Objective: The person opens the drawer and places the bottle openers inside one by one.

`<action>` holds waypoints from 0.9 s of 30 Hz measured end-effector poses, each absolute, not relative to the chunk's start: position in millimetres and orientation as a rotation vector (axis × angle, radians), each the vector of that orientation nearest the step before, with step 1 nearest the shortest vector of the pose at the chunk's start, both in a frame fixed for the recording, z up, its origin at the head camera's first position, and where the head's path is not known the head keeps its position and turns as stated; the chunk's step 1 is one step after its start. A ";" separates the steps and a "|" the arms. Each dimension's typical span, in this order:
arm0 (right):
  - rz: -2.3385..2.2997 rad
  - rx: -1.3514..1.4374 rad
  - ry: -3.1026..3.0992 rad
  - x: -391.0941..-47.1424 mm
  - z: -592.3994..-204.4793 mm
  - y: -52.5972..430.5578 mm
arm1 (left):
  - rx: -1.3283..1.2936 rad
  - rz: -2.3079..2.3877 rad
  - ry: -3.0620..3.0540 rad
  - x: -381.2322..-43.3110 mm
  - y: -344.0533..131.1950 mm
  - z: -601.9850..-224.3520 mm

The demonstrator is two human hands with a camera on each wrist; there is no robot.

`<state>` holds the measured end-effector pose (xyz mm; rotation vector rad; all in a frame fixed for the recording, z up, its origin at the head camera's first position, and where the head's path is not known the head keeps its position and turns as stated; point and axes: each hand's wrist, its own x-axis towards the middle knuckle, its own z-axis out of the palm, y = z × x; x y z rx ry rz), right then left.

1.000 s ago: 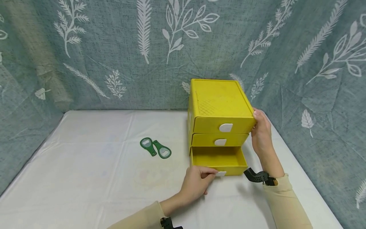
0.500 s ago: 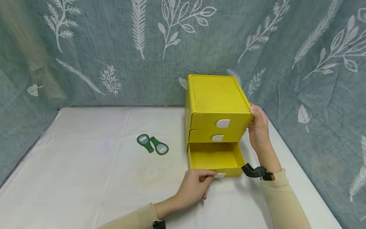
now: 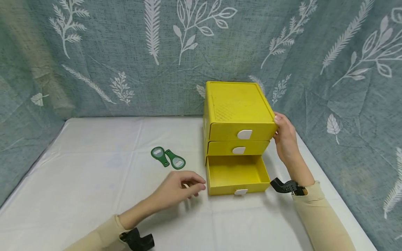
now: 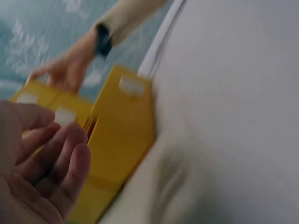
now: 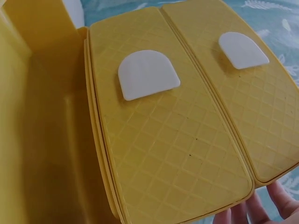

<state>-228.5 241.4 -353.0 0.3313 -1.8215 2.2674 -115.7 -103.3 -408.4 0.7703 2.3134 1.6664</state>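
Observation:
A yellow drawer unit point(image 3: 240, 103) with white tabs stands at the right of the table. Its bottom drawer point(image 3: 235, 172) is pulled out and looks bare inside; the two drawers above are closed. My left hand point(image 3: 176, 188) hovers just left of the open drawer, fingers loosely bent, with nothing between them. In the left wrist view, the fingers point(image 4: 70, 158) are in front of the unit, apart from its tabs. My right hand point(image 3: 285, 137) holds the unit's upper right edge; in the right wrist view, its fingers point(image 5: 254, 210) meet the side.
Two green bottle openers point(image 3: 159, 156) point(image 3: 176, 159) lie side by side, left of the unit. A white cloth point(image 3: 94, 167) covers the table. Behind it and at the sides hangs a blue-green leaf-patterned curtain point(image 3: 125, 55).
The bottom drawer came out a little further, then my left hand let go of its white tab and moved left. My right hand stays at the unit's edge.

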 end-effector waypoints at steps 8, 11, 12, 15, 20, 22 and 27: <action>2.252 0.365 -1.831 -230.2 -352.8 244.5 | 0.682 1.627 2.621 -168.1 -196.1 -412.9; 2.261 0.357 -1.826 -230.0 -353.4 245.2 | 0.626 1.580 2.651 -179.4 -219.7 -416.6; 2.263 0.353 -1.824 -229.8 -353.6 245.3 | 0.615 1.558 2.661 -182.3 -225.2 -417.8; 2.264 0.348 -1.818 -229.2 -353.7 245.4 | 0.586 1.496 2.691 -189.7 -235.4 -421.8; 2.265 0.364 -1.829 -228.0 -352.4 245.7 | 0.567 1.476 2.727 -198.2 -240.1 -424.9; 2.280 0.384 -1.843 -226.8 -350.1 246.8 | 0.555 1.472 2.736 -201.1 -240.8 -424.6; 2.334 0.423 -1.909 -223.9 -340.8 250.4 | 0.495 1.415 2.776 -205.7 -246.2 -423.7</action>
